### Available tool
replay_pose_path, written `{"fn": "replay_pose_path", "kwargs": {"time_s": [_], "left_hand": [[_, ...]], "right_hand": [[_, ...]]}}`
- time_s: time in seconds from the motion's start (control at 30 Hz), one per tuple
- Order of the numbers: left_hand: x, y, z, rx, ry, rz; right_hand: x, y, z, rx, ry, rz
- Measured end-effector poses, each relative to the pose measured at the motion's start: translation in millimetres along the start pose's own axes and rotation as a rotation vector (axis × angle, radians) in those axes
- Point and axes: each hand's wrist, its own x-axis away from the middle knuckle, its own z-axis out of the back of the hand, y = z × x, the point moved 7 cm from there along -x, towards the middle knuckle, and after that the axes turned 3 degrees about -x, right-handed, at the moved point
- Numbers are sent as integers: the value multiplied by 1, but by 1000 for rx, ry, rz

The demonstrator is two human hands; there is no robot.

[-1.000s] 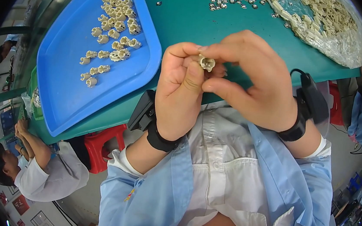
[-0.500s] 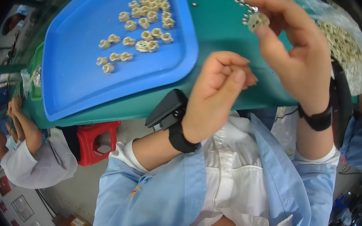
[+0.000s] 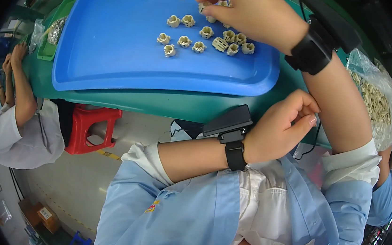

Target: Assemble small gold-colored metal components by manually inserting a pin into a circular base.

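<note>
- The right hand [image 3: 258,15] reaches across to the blue tray [image 3: 117,53], its grip pinched at the fingertips on one small cream part [image 3: 202,7] at the upper end of the cluster.
- The left hand [image 3: 283,126] hangs below the right forearm, off the near edge of the green counter [image 3: 160,105]; its fingers are curled in loosely, and I cannot tell whether anything lies inside.
- The other parts [image 3: 204,33] lie on the tray just under and left of the right fingertips, some touching, some a little apart.
- To do this step well, I judge the pinch should stay light and come straight down or up, so that the knuckles do not scatter the neighbours.
- Keeping the wrist band [image 3: 313,53] above the tray rim would help too.
- The parts look alike: small, pale cream, round, with notched, crown-like edges and a hollow middle; finer detail is too small to tell.
- A clear bag [image 3: 377,97] of similar pieces sits right of the right forearm.
</note>
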Motion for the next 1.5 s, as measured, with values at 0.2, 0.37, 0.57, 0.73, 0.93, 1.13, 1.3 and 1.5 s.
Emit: {"fn": "replay_pose_path", "kwargs": {"time_s": [0.2,0.37,0.57,0.73,0.93,1.13,1.3,1.5], "left_hand": [[2,4,0,51,52,-61],[2,6,1,17,46,-76],[2,6,-2,16,37,-71],[4,3,-3,-95,-53,-12],[5,0,0,-98,-44,24],[6,1,1,-145,-14,9],[9,10,-5,-359,-74,161],[7,-4,5,-175,-26,83]], "right_hand": [[-13,-9,-12,100,-49,-26],[-15,-10,-9,145,13,76],[-6,-1,-20,185,-59,41],[9,-14,22,38,109,58],[91,10,83,144,123,-253],[216,40,128,-26,449,-629],[221,-44,92,-543,467,-158],[207,-68,43,-1332,1487,-213]]}}
